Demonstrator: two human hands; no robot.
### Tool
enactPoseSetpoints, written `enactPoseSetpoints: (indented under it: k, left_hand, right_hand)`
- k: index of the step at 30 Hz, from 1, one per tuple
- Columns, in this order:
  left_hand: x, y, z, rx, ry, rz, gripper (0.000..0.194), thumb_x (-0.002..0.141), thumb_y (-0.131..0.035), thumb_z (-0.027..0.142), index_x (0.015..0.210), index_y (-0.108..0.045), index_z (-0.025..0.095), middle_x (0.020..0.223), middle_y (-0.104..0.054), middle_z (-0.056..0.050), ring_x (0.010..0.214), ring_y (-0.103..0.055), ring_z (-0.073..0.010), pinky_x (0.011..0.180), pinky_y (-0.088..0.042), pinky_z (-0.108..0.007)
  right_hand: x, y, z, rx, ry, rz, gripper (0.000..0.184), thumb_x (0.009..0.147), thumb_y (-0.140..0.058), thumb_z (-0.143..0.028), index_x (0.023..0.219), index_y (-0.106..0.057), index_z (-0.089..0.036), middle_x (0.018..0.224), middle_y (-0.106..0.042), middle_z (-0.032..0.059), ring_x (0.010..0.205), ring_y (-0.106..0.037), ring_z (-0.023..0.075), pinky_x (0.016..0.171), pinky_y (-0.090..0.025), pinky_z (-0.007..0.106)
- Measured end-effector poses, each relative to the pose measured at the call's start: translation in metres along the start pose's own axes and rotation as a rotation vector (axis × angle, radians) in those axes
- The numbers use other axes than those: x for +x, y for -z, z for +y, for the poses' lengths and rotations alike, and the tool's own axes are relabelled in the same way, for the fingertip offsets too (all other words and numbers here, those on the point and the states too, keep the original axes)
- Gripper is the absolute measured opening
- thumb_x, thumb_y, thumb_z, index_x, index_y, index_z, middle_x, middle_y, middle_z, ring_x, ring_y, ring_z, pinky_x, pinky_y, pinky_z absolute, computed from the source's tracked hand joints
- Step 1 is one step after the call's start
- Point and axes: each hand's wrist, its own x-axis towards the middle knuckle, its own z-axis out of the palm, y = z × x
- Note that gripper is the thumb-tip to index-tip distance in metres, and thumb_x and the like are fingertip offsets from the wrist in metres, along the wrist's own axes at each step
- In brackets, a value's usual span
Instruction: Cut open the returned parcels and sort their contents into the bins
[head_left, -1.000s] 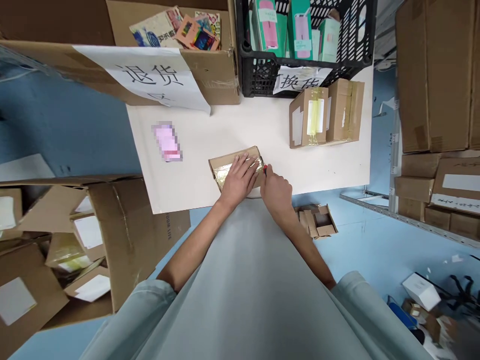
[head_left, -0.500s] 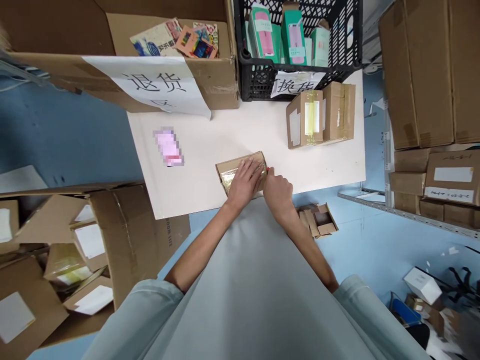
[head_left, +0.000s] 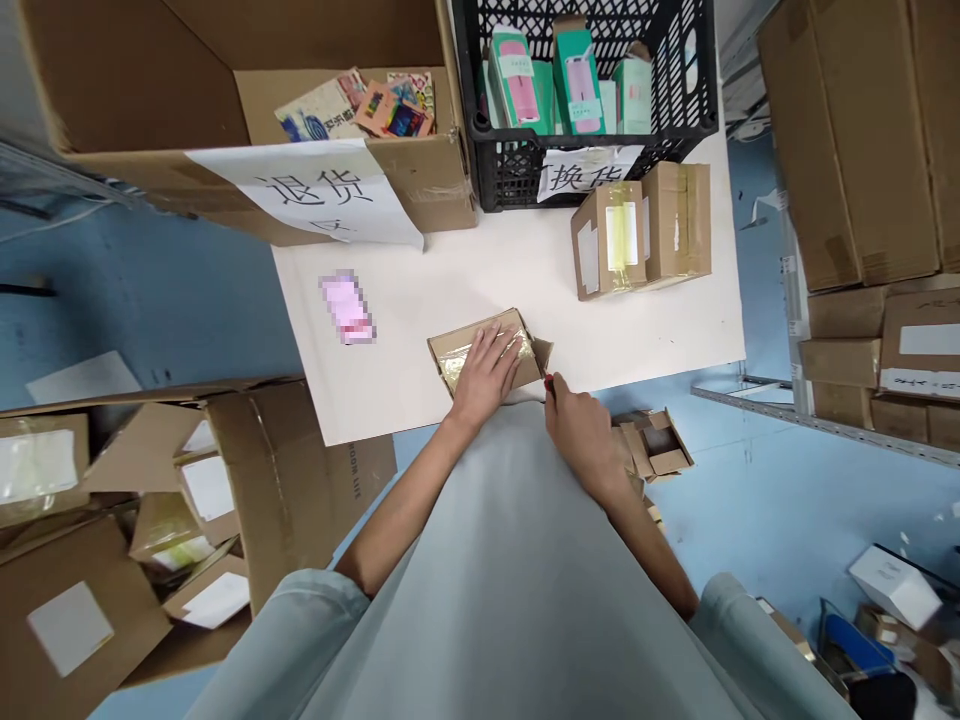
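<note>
A small brown cardboard box (head_left: 457, 348), with shiny tape across its top, lies slightly turned near the front edge of the white table (head_left: 390, 370). Flat on top of it rests my left hand (head_left: 484, 378), fingers stretched out, holding it down. At the box's right end a flap (head_left: 542, 352) sticks out. My right hand (head_left: 583, 432) is closed around a red box cutter (head_left: 549, 382), mostly hidden in the fist, just beside that end. On the table's left lies a pink, pixelated item (head_left: 347, 306).
Behind stand a large carton (head_left: 439, 190) holding colourful packets and a black crate (head_left: 510, 180) of green boxes. Two taped cartons (head_left: 679, 225) sit at the table's right. A big carton (head_left: 274, 480) of boxes is at left; shelving (head_left: 799, 330) stands right, an opened box (head_left: 664, 450) below.
My right hand has moved down and right, away from the box's end, with the box cutter. The end flap now stands out. My left hand stays on the box; the view has shifted slightly.
</note>
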Motion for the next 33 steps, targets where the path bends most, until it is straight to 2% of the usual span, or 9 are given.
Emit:
enactPoseSetpoints:
  k: [3, 6, 12, 16, 19, 22, 25, 27, 33]
  left_hand:
    - [-0.003, 0.002, 0.0, 0.021, 0.011, 0.007, 0.052, 0.12, -0.041, 0.038, 0.167, -0.057, 0.021, 0.17, -0.062, -0.018, 0.17, -0.045, -0.0334, 0.143, -0.03, -0.069]
    - [-0.008, 0.006, 0.001, 0.051, 0.052, 0.048, 0.059, 0.119, -0.046, 0.046, 0.172, -0.051, 0.021, 0.171, -0.06, -0.02, 0.169, -0.047, -0.0348, 0.143, -0.032, -0.068]
    - [-0.029, 0.017, 0.009, 0.181, 0.28, 0.263, 0.063, 0.114, -0.06, 0.056, 0.17, -0.054, 0.028, 0.182, -0.045, -0.018, 0.177, -0.029, -0.0412, 0.142, -0.023, -0.075]
    - [-0.042, 0.018, 0.009, 0.207, 0.393, 0.317, 0.059, 0.112, -0.063, 0.059, 0.164, -0.062, 0.031, 0.184, -0.041, -0.019, 0.175, -0.031, -0.0445, 0.138, -0.03, -0.076]
    - [-0.051, 0.019, 0.002, 0.222, 0.41, 0.324, 0.057, 0.112, -0.063, 0.059, 0.162, -0.063, 0.032, 0.18, -0.047, -0.019, 0.172, -0.039, -0.042, 0.135, -0.04, -0.071]
    - [-0.064, 0.025, -0.01, 0.209, 0.414, 0.297, 0.056, 0.114, -0.058, 0.059, 0.163, -0.062, 0.032, 0.181, -0.046, -0.017, 0.173, -0.037, -0.0386, 0.138, -0.039, -0.068]
    - [-0.081, 0.038, -0.024, 0.137, 0.445, 0.285, 0.058, 0.115, -0.053, 0.061, 0.165, -0.061, 0.032, 0.185, -0.041, -0.015, 0.175, -0.033, -0.0362, 0.141, -0.035, -0.066]
    - [-0.093, 0.05, -0.034, 0.074, 0.481, 0.289, 0.062, 0.115, -0.051, 0.064, 0.168, -0.059, 0.032, 0.187, -0.038, -0.014, 0.176, -0.032, -0.0352, 0.142, -0.033, -0.064]
    - [-0.122, 0.088, -0.06, -0.125, 0.586, 0.247, 0.074, 0.115, -0.048, 0.072, 0.174, -0.053, 0.028, 0.188, -0.035, -0.014, 0.175, -0.034, -0.034, 0.143, -0.031, -0.057]
  right_hand:
    - [0.018, -0.002, 0.03, 0.105, -0.008, 0.166, 0.052, 0.122, -0.039, -0.037, 0.167, -0.057, -0.021, 0.109, -0.087, 0.0157, 0.1, -0.084, 0.0309, 0.088, -0.058, 0.035]
    - [0.068, -0.017, 0.06, 0.16, -0.062, 0.265, 0.056, 0.121, -0.035, -0.035, 0.172, -0.052, -0.019, 0.116, -0.085, 0.0168, 0.102, -0.082, 0.0304, 0.088, -0.057, 0.034]
    - [0.169, -0.063, 0.092, 0.085, -0.083, 0.109, 0.065, 0.12, -0.036, -0.029, 0.182, -0.032, -0.012, 0.142, -0.07, 0.0254, 0.115, -0.076, 0.0283, 0.094, -0.055, 0.033]
    - [0.191, -0.087, 0.1, 0.024, -0.056, 0.071, 0.065, 0.12, -0.035, -0.026, 0.182, -0.026, -0.008, 0.145, -0.064, 0.0269, 0.119, -0.072, 0.0264, 0.095, -0.054, 0.032]
    - [0.196, -0.102, 0.107, 0.024, -0.033, 0.088, 0.065, 0.119, -0.039, -0.026, 0.181, -0.029, -0.007, 0.149, -0.06, 0.0285, 0.125, -0.069, 0.028, 0.098, -0.054, 0.034]
    - [0.2, -0.112, 0.114, 0.064, 0.005, 0.159, 0.064, 0.116, -0.045, -0.024, 0.177, -0.037, -0.006, 0.152, -0.06, 0.0292, 0.135, -0.065, 0.0307, 0.109, -0.053, 0.039]
    - [0.206, -0.118, 0.114, 0.253, 0.088, 0.233, 0.058, 0.115, -0.047, -0.027, 0.17, -0.05, -0.007, 0.153, -0.063, 0.0278, 0.136, -0.065, 0.029, 0.117, -0.053, 0.042]
    - [0.212, -0.119, 0.107, 0.503, 0.13, 0.204, 0.054, 0.114, -0.048, -0.034, 0.16, -0.06, -0.008, 0.15, -0.068, 0.0266, 0.127, -0.071, 0.0273, 0.115, -0.056, 0.042]
    - [0.219, -0.121, 0.056, 1.215, 0.168, -0.178, 0.054, 0.102, -0.07, -0.067, 0.126, -0.079, -0.02, 0.14, -0.08, 0.0175, 0.12, -0.079, 0.0275, 0.11, -0.064, 0.044]
